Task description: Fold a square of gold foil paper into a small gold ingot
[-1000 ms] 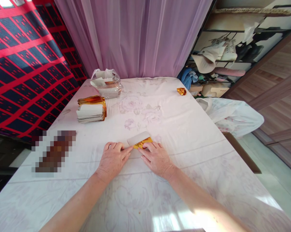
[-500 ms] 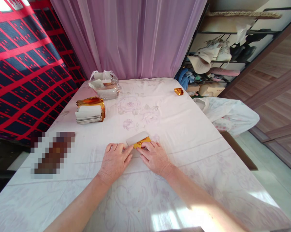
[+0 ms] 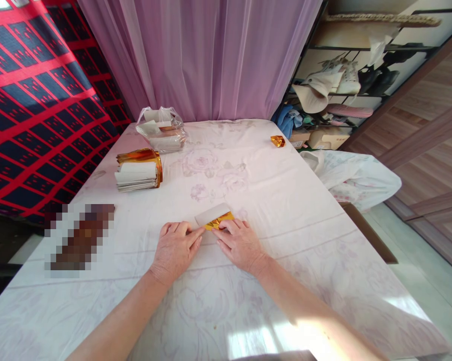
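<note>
Gold foil backed with white, the small folded paper sheet point(image 3: 215, 218) lies on the counter point(image 3: 286, 200) under both hands' fingertips. Left hand point(image 3: 175, 247) and right hand point(image 3: 241, 244) press flat, fingers together. It looks light, thin and easily creased, best held at its edges.

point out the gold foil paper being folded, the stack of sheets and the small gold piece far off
gold foil paper point(image 3: 219, 220), head view, gold flap
stack of sheets point(image 3: 136, 176), head view, white top sheet
small gold piece point(image 3: 277, 141), head view, its middle
</note>
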Available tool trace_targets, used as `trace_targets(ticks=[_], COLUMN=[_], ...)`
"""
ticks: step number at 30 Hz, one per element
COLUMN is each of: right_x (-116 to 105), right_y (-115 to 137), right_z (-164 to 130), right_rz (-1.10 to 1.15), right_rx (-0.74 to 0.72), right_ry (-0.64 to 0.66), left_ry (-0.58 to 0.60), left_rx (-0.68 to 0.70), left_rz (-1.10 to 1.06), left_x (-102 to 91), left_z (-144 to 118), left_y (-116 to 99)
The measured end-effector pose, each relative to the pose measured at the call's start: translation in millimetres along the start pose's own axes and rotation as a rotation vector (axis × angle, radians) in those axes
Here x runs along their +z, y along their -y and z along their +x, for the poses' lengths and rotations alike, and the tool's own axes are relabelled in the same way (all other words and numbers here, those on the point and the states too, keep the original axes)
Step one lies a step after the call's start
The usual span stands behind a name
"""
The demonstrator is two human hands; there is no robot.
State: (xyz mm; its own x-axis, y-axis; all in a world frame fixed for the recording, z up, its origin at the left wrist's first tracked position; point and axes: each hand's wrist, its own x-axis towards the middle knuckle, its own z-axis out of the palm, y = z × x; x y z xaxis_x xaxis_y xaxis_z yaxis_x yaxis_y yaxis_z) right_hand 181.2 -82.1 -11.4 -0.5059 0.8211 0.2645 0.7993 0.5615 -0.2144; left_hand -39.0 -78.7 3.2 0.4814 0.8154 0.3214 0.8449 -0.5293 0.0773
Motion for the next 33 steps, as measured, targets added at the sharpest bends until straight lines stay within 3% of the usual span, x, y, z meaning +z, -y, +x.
trace_targets(ticks=[12, 17, 22, 33], right_x=[-0.2, -1.2, -3.8, -0.6], right_y=[0.3, 1.1, 1.2, -4.8], right_z=[0.9, 1.5, 1.9, -2.1], right_rz=[-0.004, 0.006, 0.032, 0.118], right_rx=[-0.004, 0.004, 0.017, 0.003], right_ry=[-0.008, -0.002, 0.013, -0.082], left_ry=[0.008, -0.035, 0.005, 0.032], left_rx=[-0.054, -0.004, 0.036, -0.012], left_rz=[0.038, 0.024, -0.026, -0.046], left_x=[-7.0, -10.2, -2.5, 0.8], left_z=[-1.5, 0.4, 1.8, 0.3], left_y=[2.1, -13.9, -29.8, -30.4])
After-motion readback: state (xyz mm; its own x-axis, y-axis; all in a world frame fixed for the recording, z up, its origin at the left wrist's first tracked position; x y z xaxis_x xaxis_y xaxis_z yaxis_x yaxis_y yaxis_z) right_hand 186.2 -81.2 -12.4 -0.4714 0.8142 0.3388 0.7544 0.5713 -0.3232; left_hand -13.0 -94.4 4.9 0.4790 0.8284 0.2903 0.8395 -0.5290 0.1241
